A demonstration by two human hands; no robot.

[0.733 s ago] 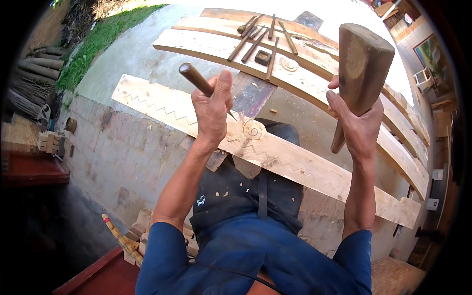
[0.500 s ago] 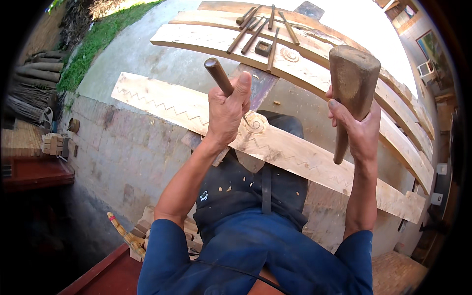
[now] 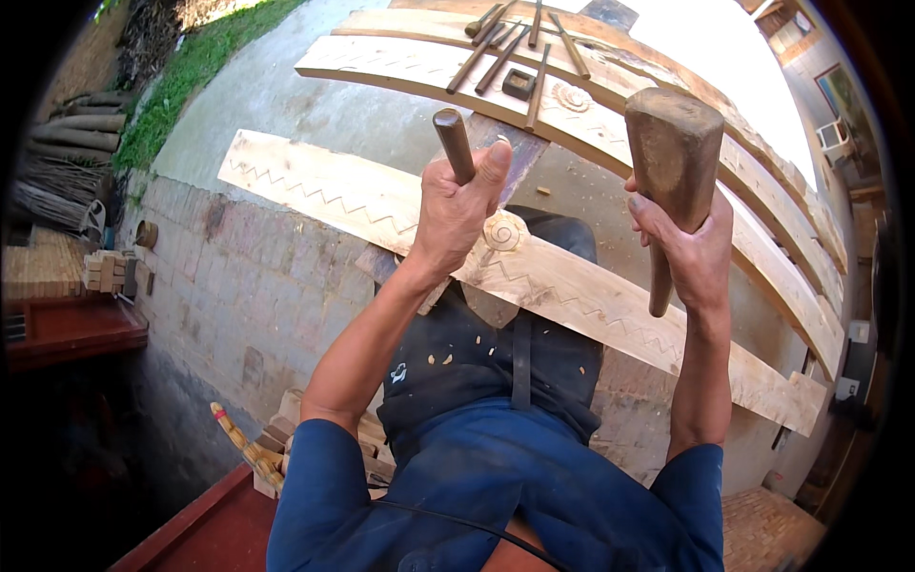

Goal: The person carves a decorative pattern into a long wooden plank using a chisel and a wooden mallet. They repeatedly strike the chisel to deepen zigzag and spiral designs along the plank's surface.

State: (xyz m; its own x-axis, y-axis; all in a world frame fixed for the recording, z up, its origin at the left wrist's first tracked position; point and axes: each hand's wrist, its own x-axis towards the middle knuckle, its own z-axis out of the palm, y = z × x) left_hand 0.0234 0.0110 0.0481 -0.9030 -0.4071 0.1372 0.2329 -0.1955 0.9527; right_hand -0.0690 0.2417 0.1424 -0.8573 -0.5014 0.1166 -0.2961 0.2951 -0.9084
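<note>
My left hand [image 3: 457, 214] is closed round a chisel [image 3: 454, 143], its dark handle end sticking up above the thumb; the blade is hidden behind the hand. Under that hand a long pale plank [image 3: 600, 296] lies slantwise across my lap. A zigzag line runs along the plank, and a carved spiral rosette [image 3: 503, 232] stands out on it just right of my left hand. My right hand [image 3: 694, 253] grips a dark wooden mallet [image 3: 675, 143] by its handle, with the thick head upward, above the plank's right part.
Beyond the plank, more long boards [image 3: 400, 59] lie side by side. On them rest several chisels [image 3: 503, 62], a small dark square block [image 3: 518, 84] and another carved rosette [image 3: 572, 97]. Wood chips dot my dark apron [image 3: 467, 372]. Stacked logs [image 3: 81, 133] lie at far left.
My left hand with the chisel has shifted slightly right relative to the rosette, now right beside it. My right hand with the mallet has moved slightly left.
</note>
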